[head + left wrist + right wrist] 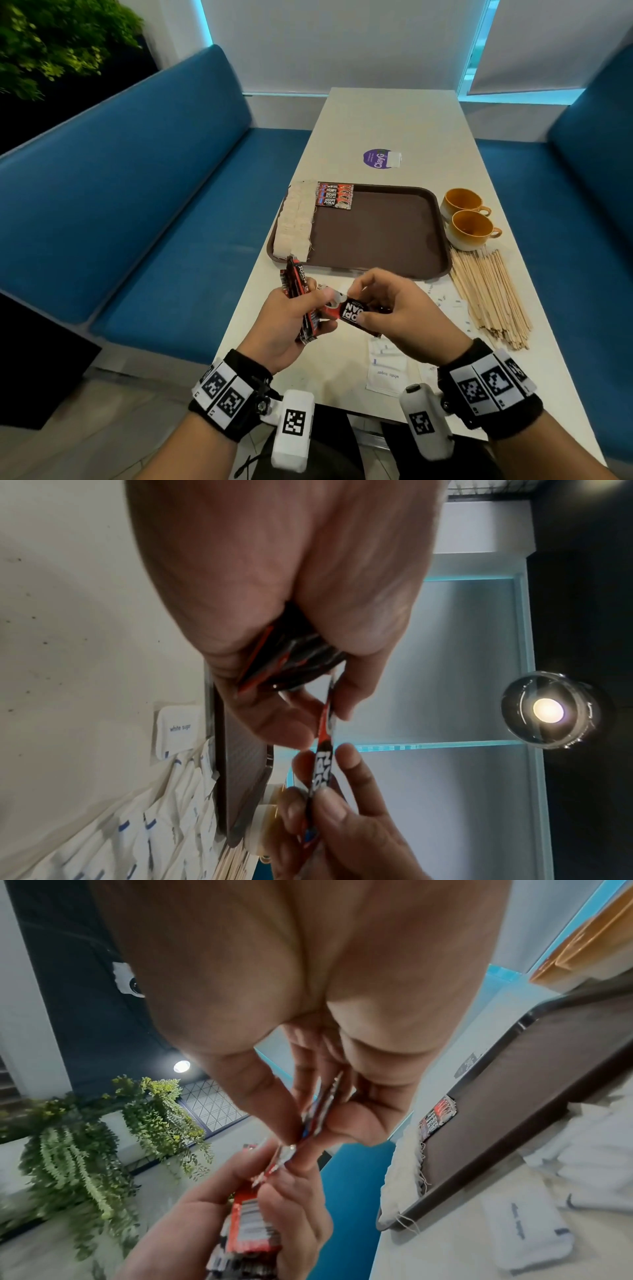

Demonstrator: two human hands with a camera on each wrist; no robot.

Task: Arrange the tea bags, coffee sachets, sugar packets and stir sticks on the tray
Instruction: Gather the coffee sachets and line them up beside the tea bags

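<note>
Blue booth benches flank a pale desk whose brown tray lies just beyond both hands. Left hand holds a bundle of coffee sachets upright in a curled grip. Right hand pinches one sachet between thumb and fingers, and the left fingertips touch its other end. That sachet's long axis runs sideways between the two grips. Its label reads partly "OPI" and "AN"; the row of sachets already on the tray, ahead and slightly left of the right grip, reads "KOPI JUAN". My judgement is that the coming move carries the single sachet forward to that row, the right hand being the one that takes it. Tea bags fill the tray's left edge. Sugar packets, one marked "white sugar", lie below the right grip, stir sticks to its right beside two cups. A purple sticker farther off reads "ClayG".
</note>
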